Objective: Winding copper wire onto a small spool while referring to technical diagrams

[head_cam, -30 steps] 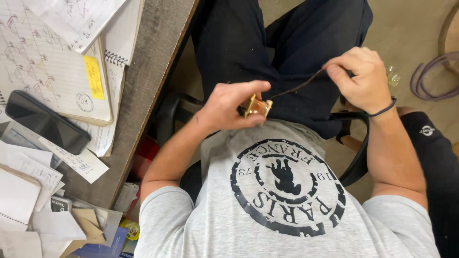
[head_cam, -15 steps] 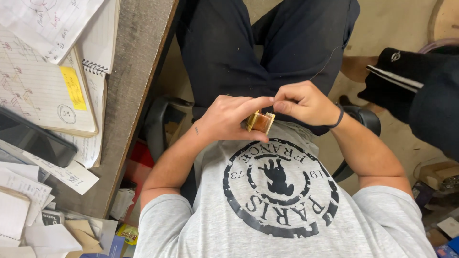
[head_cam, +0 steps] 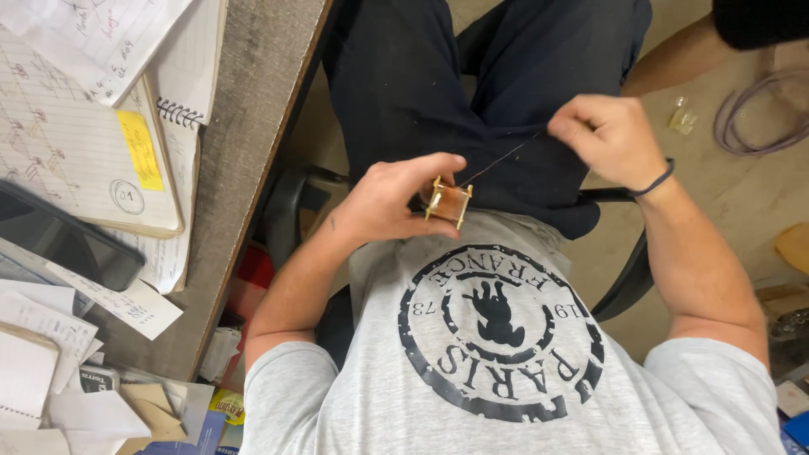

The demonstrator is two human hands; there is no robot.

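My left hand [head_cam: 383, 202] is closed around a small bobbin [head_cam: 447, 202] wound with copper-coloured wire, held just in front of my grey printed shirt, above my lap. A thin wire [head_cam: 504, 157] runs taut from the bobbin up and to the right. There my right hand [head_cam: 611, 139] pinches it between the fingertips, over my dark trousers. A dark band sits on the right wrist. The two hands are apart, about a hand's width between them.
A grey desk [head_cam: 253, 143] runs along the left, carrying spiral notebooks [head_cam: 76, 143], a yellow sticky note [head_cam: 139, 150], loose papers and a black phone [head_cam: 59, 240]. Black chair arms flank my lap. Purple cable [head_cam: 758, 118] lies on the floor at right; another person's dark sleeve [head_cam: 758, 21] shows at top right.
Half a second ago both hands met at the bobbin. My right hand has since moved up and right, drawing the wire out taut. My left hand still holds the bobbin.
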